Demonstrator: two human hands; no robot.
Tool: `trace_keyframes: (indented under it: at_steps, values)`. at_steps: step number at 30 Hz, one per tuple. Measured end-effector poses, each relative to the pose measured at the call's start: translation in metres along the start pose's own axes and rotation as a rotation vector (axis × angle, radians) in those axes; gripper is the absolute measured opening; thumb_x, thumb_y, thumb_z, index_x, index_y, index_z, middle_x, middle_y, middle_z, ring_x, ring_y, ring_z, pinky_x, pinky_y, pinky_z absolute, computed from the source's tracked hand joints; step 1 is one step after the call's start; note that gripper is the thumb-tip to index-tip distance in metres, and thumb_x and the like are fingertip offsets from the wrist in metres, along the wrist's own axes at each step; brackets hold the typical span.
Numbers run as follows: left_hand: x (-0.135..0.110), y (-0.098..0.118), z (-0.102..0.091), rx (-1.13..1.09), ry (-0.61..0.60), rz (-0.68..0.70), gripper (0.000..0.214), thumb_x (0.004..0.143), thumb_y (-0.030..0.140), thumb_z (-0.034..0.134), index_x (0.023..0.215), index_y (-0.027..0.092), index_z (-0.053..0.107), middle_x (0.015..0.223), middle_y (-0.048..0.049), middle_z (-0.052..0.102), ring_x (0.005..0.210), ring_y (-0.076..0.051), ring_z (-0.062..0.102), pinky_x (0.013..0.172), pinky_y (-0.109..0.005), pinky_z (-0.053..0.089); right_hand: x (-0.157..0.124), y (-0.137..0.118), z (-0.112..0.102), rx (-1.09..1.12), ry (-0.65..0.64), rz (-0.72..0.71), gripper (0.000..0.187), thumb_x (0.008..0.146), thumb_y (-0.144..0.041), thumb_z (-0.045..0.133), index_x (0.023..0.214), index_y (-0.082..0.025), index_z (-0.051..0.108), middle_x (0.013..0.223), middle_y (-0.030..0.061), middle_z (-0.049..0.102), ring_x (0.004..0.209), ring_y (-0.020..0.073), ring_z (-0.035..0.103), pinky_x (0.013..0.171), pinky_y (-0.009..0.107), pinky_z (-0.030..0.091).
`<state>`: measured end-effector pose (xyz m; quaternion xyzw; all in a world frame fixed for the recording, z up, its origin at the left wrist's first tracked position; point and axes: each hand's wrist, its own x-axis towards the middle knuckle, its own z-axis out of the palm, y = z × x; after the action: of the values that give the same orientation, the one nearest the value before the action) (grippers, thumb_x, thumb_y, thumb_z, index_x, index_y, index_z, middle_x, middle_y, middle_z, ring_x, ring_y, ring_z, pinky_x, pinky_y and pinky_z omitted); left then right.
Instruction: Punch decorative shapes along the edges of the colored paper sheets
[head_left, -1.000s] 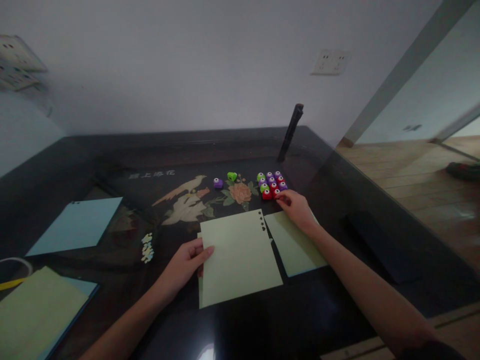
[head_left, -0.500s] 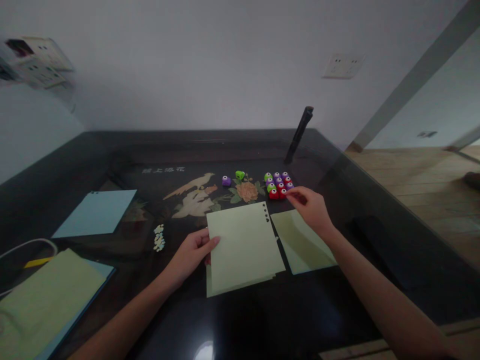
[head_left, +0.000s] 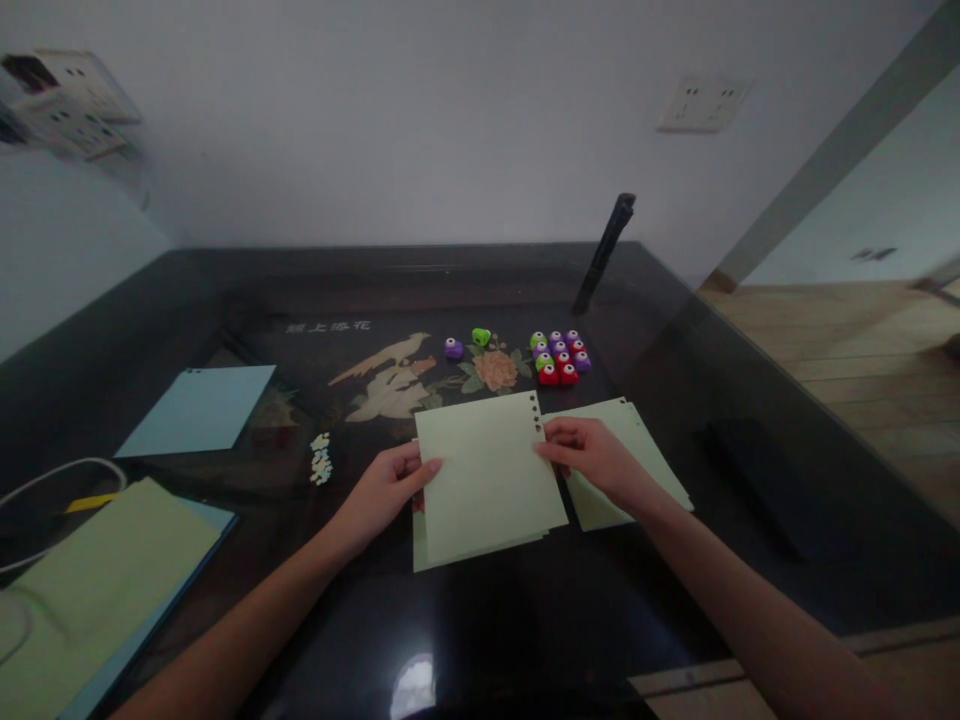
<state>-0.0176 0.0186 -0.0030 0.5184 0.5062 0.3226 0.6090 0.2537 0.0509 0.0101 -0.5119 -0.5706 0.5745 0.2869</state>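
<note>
My left hand [head_left: 394, 485] is closed on the left edge of several pale green paper sheets [head_left: 484, 480], thumb on top. The sheets are held tilted above the table, slightly fanned. A short column of small punched shapes [head_left: 535, 412] runs down their top right edge. My right hand [head_left: 592, 455] pinches that right edge just below the holes. Beneath the right hand lies another pale green sheet [head_left: 652, 460]. Behind the sheets stand small craft punches [head_left: 559, 357] in red, purple and green, grouped in rows. A purple punch [head_left: 453, 348] and a green punch [head_left: 481, 337] sit apart from them.
Punched paper bits [head_left: 321, 460] lie left of my left hand. Farther left are a blue sheet [head_left: 206, 410], a stack of green and blue paper [head_left: 112, 590] and a white cable [head_left: 82, 462]. A black pen-like stick [head_left: 606, 250] stands at the back right of the dark table [head_left: 480, 640].
My right hand has come from the craft punches down to the right edge of the held sheets and closed on it. The loose sheet at right now lies turned differently. My left hand keeps its hold.
</note>
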Motion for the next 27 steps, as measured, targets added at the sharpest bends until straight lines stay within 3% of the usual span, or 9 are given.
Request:
trace_keyframes:
  at_steps: [6, 9, 12, 15, 18, 20, 24, 27]
  values:
    - [0.000, 0.002, -0.001, -0.047, -0.058, 0.046, 0.038, 0.083, 0.049, 0.058, 0.094, 0.013, 0.060, 0.056, 0.0021, 0.059, 0.047, -0.010, 0.049, 0.047, -0.021, 0.040, 0.002, 0.000, -0.011, 0.093, 0.130, -0.009, 0.026, 0.064, -0.037, 0.073, 0.075, -0.017, 0.061, 0.060, -0.0032, 0.057, 0.051, 0.0096, 0.049, 0.048, 0.024, 0.039]
    - [0.001, 0.003, -0.002, -0.077, -0.049, 0.063, 0.038, 0.084, 0.047, 0.058, 0.099, 0.012, 0.060, 0.071, -0.0035, 0.067, 0.049, -0.010, 0.051, 0.049, -0.022, 0.041, -0.001, -0.001, -0.033, 0.138, 0.246, -0.020, 0.028, 0.061, -0.038, 0.075, 0.076, -0.017, 0.063, 0.063, -0.0022, 0.061, 0.052, 0.0101, 0.050, 0.049, 0.024, 0.039]
    - [0.001, 0.006, 0.002, -0.033, -0.030, 0.071, 0.034, 0.084, 0.043, 0.058, 0.098, 0.012, 0.060, 0.073, -0.0046, 0.068, 0.051, -0.011, 0.052, 0.052, -0.024, 0.044, -0.011, -0.001, -0.061, 0.197, 0.372, 0.014, 0.033, 0.056, -0.037, 0.079, 0.078, -0.017, 0.066, 0.065, -0.0008, 0.065, 0.053, 0.0108, 0.053, 0.050, 0.025, 0.040]
    - [-0.001, 0.011, 0.012, 0.064, -0.084, 0.107, 0.026, 0.087, 0.036, 0.053, 0.098, 0.013, 0.060, 0.078, -0.0057, 0.068, 0.059, -0.013, 0.057, 0.057, -0.026, 0.047, -0.022, 0.005, -0.089, 0.252, 0.484, 0.061, 0.035, 0.054, -0.036, 0.082, 0.079, -0.018, 0.066, 0.067, -0.0004, 0.067, 0.054, 0.0110, 0.056, 0.052, 0.024, 0.042]
    - [-0.003, 0.018, 0.033, 0.275, -0.192, 0.197, 0.020, 0.090, 0.025, 0.046, 0.099, 0.015, 0.060, 0.087, -0.0068, 0.068, 0.073, -0.016, 0.061, 0.066, -0.029, 0.051, -0.031, 0.016, -0.111, 0.235, 0.589, 0.088, 0.039, 0.050, -0.034, 0.083, 0.081, -0.018, 0.066, 0.069, -0.0002, 0.069, 0.056, 0.0119, 0.058, 0.054, 0.024, 0.044]
    - [-0.005, 0.023, 0.051, 0.463, -0.253, 0.348, 0.019, 0.090, 0.018, 0.044, 0.099, 0.017, 0.061, 0.093, -0.0066, 0.067, 0.084, -0.017, 0.062, 0.076, -0.031, 0.051, -0.036, 0.027, -0.121, 0.163, 0.609, 0.111, 0.040, 0.051, -0.033, 0.082, 0.084, -0.018, 0.066, 0.069, 0.0003, 0.069, 0.056, 0.0126, 0.058, 0.053, 0.025, 0.043]
    - [-0.004, 0.029, 0.095, 0.725, -0.374, 0.694, 0.023, 0.088, 0.010, 0.045, 0.106, 0.015, 0.058, 0.111, -0.0091, 0.062, 0.103, -0.019, 0.056, 0.091, -0.033, 0.046, -0.040, 0.049, -0.127, 0.019, 0.552, 0.151, 0.037, 0.057, -0.035, 0.077, 0.088, -0.017, 0.065, 0.066, 0.0007, 0.067, 0.052, 0.0133, 0.055, 0.049, 0.026, 0.040]
    - [-0.002, 0.027, 0.125, 0.977, -0.375, 0.750, 0.029, 0.086, 0.012, 0.050, 0.114, 0.015, 0.055, 0.120, -0.0115, 0.058, 0.112, -0.025, 0.052, 0.094, -0.039, 0.045, -0.040, 0.058, -0.128, -0.043, 0.509, 0.131, 0.036, 0.062, -0.037, 0.074, 0.090, -0.017, 0.064, 0.066, 0.0011, 0.067, 0.052, 0.0141, 0.055, 0.049, 0.026, 0.039]
